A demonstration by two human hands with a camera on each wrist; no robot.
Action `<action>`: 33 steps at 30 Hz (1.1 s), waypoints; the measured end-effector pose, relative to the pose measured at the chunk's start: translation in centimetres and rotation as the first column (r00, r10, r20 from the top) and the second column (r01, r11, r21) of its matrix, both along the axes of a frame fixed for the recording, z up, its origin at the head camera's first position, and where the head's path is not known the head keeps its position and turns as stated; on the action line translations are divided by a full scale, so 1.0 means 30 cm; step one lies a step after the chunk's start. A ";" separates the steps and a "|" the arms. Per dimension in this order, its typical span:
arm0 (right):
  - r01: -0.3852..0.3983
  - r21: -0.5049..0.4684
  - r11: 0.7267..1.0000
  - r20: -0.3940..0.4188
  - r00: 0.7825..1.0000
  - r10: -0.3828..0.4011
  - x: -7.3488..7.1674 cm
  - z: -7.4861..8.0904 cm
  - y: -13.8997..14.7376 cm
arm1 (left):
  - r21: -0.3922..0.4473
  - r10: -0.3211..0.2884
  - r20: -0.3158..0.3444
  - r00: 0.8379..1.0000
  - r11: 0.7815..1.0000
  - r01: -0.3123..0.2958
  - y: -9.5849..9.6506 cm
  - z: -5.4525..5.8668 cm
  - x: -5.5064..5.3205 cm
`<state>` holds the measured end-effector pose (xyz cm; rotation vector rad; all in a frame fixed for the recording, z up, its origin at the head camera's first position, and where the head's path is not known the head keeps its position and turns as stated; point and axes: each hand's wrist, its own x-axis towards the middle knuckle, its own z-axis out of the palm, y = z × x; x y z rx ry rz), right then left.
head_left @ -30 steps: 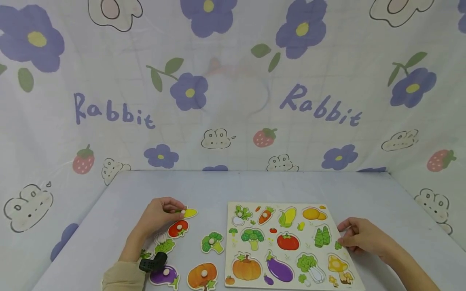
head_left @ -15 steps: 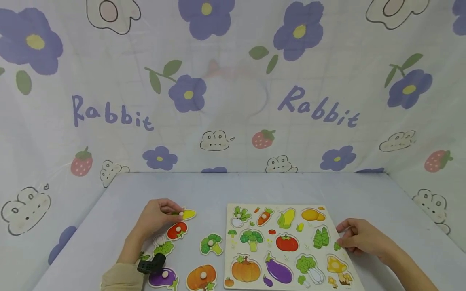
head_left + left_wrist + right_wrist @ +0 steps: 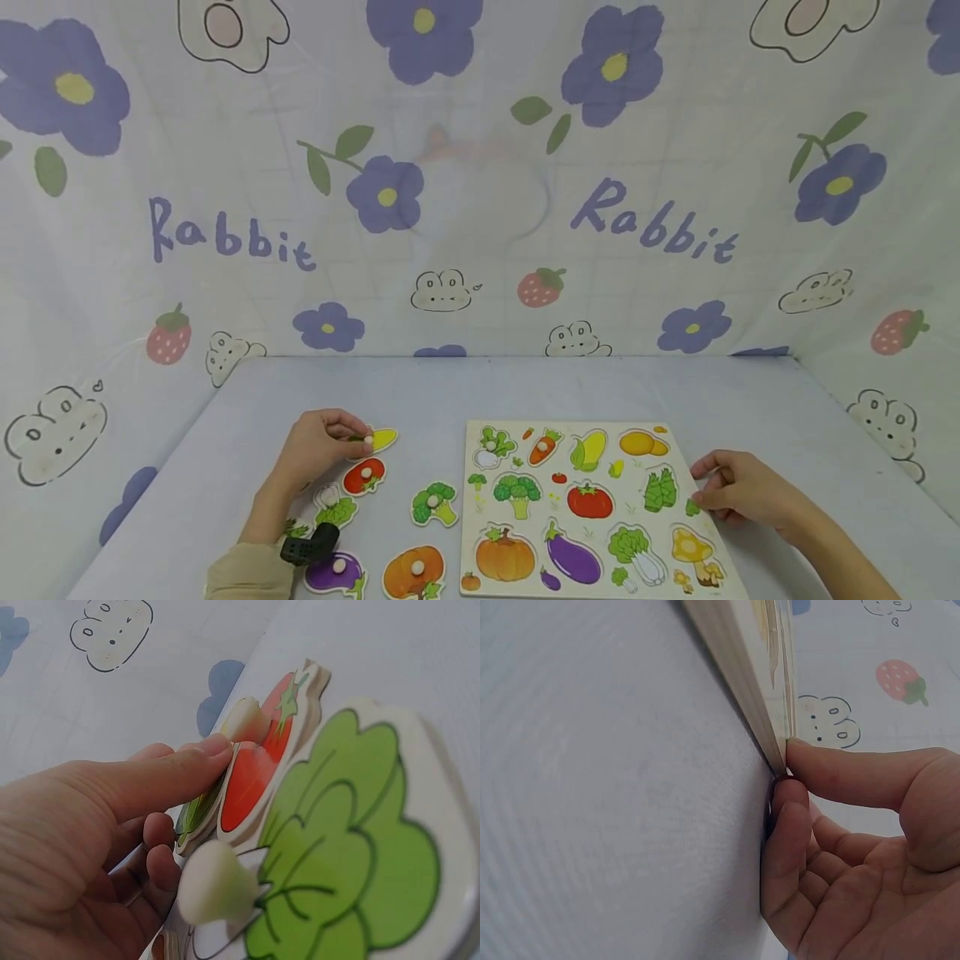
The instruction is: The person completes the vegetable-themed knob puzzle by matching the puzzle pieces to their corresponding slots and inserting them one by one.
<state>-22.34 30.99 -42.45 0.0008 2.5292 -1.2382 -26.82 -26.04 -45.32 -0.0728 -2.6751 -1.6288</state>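
Observation:
My left hand (image 3: 318, 446) pinches the corn puzzle piece (image 3: 385, 439) at its pale knob, at the left of the table in the head view. Right beside it lies the tomato piece (image 3: 363, 476), with the cabbage piece (image 3: 345, 840) large in front of the left wrist camera. At the right edge of the wooden puzzle board (image 3: 558, 500), my right hand (image 3: 750, 492) grips the rim. Its thumb is on top and its fingertips are at the lower edge in the right wrist view. Knobbed carrot (image 3: 544, 448) and radish (image 3: 492, 447) pieces sit in the board's top row.
Broccoli (image 3: 433, 503), pumpkin (image 3: 414, 572) and eggplant (image 3: 334, 573) pieces lie left of the board. A black wrist camera (image 3: 310, 545) overlaps the table near the eggplant and partly hides a leafy piece (image 3: 297, 528). A printed curtain (image 3: 480, 250) hangs behind the table.
My left hand and the corn piece have shifted slightly left. The right hand keeps its hold on the board's edge, and the head view has drifted a little.

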 end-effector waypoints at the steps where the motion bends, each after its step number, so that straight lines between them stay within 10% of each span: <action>1: -0.002 0.000 1.000 -0.002 1.000 0.002 0.000 0.000 0.001 | -0.002 -0.001 -0.004 1.000 1.000 0.001 0.000 0.001 0.001; 33: 0.001 -0.012 1.000 0.013 1.000 -0.001 -0.001 0.003 0.001 | 0.072 0.167 -0.119 0.979 0.985 -0.159 0.025 0.081 0.010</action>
